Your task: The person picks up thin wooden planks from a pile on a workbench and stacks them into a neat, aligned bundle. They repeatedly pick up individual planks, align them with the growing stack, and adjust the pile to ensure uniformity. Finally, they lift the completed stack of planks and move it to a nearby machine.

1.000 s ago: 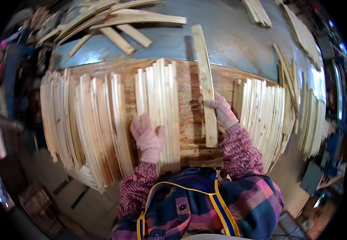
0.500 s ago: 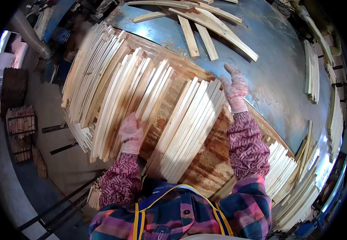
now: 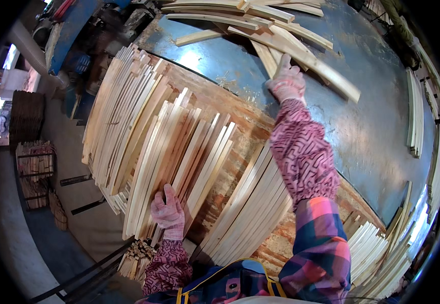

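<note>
My left hand [image 3: 168,212], in a pale pinkish knit glove, rests at the near ends of a row of wooden strips [image 3: 151,167]. Its fingers are loosely apart and it holds nothing. My right arm stretches forward over the blue metal table. The right hand [image 3: 288,83], gloved too, closes around the near end of a short wooden strip [image 3: 264,57], with thumb and forefinger on either side. Part of that end is hidden under the hand. A longer, slightly curved board [image 3: 326,63] lies across the strips just beyond it.
Standing rows of pale strips [image 3: 248,207] fill much of the worn wooden board [image 3: 220,190] before me. More boards [image 3: 215,20] lie crossed on the metal table [image 3: 372,131]. Further stacks [image 3: 367,245] stand at the right. Bundled wood [image 3: 36,162] and dark metal bars [image 3: 85,206] are at left.
My right hand has moved forward from the edge of the strip row to a short strip on the metal table. The left hand has shifted nearer to me. The view has shifted too.
</note>
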The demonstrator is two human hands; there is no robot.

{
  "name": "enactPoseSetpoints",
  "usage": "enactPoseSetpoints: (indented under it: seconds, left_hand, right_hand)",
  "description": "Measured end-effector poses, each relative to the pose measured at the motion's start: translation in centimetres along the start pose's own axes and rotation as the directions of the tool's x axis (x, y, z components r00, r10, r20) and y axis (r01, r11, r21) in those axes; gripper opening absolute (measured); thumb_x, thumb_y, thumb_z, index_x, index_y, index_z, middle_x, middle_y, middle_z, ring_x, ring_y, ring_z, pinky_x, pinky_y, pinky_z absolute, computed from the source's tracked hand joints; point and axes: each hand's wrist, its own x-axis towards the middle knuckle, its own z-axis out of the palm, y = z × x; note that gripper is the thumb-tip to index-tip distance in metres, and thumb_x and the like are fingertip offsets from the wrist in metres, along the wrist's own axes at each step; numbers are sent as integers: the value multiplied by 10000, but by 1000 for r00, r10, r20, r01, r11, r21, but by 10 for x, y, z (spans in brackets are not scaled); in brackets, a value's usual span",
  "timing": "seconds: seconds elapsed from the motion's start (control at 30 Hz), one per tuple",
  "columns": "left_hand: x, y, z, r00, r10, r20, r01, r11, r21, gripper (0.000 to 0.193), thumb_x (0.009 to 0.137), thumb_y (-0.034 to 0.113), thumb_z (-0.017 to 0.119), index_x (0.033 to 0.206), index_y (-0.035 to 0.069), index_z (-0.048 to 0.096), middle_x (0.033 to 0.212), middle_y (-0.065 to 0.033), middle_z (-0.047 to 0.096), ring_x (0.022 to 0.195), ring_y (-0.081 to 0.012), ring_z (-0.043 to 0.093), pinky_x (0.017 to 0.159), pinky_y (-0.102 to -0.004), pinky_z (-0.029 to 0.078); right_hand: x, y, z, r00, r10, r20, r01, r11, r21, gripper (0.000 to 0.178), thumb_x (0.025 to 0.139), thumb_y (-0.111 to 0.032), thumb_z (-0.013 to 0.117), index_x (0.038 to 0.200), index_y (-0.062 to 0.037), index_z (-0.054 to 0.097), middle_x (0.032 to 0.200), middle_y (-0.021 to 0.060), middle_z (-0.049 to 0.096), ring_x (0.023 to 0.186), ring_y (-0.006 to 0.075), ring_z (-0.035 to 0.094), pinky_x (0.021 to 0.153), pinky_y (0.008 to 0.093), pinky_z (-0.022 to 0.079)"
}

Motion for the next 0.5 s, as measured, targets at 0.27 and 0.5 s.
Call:
enactPoseSetpoints:
  seconds: [0.27, 0.5]
  left_hand:
    - [23, 34, -52, 997, 81, -7, -77, 923, -377, 710, 741, 197, 825, 1410, 128, 597, 1243, -121, 608, 1061, -309, 596, 869, -420, 532]
    - [-13, 199, -112, 646, 635, 424, 438, 147, -887, 674, 911, 336, 743, 1476, 57, 504, 1269, -175, 661, 1145, -319, 636, 964, -376, 512]
  right_hand:
    - [-94, 194, -74, 968, 224, 117, -218, 974, -64, 877, 789, -368, 821, 1504, -245, 328, 1361, 211, 567, 1255, 387, 595, 1004, 483, 529]
    - [-354, 296, -20, 868, 385, 312, -443, 886, 139, 1076, 825, -532, 761, 1627, -164, 144, 1438, 314, 491, 1296, 463, 543, 1055, 532, 471]
